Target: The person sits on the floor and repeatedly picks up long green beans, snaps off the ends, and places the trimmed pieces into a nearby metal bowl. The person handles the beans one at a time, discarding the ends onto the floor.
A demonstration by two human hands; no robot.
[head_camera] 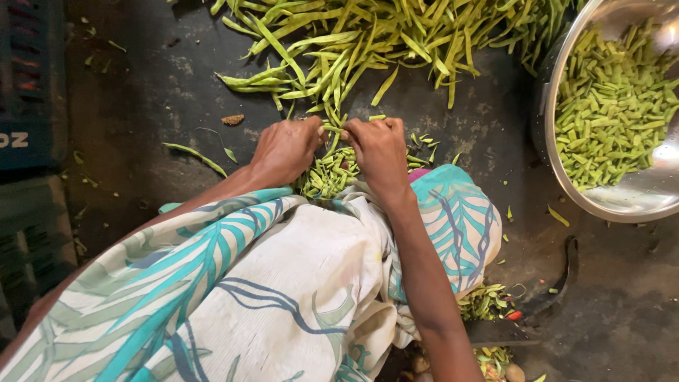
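Printed cloth point(283, 297) below; both hands point(332, 152) pinch bean point(334, 126).

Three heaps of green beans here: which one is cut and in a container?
The heap in the steel bowl at right: short cut pieces. The long whole pods lie on the floor at top; the small trimmings heap sits on the floor under the hands.

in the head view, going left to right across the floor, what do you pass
dark crate → loose bean pod → left hand → right hand, both pinching one bean over the small heap of cut pieces → curved blade → steel bowl of cut beans
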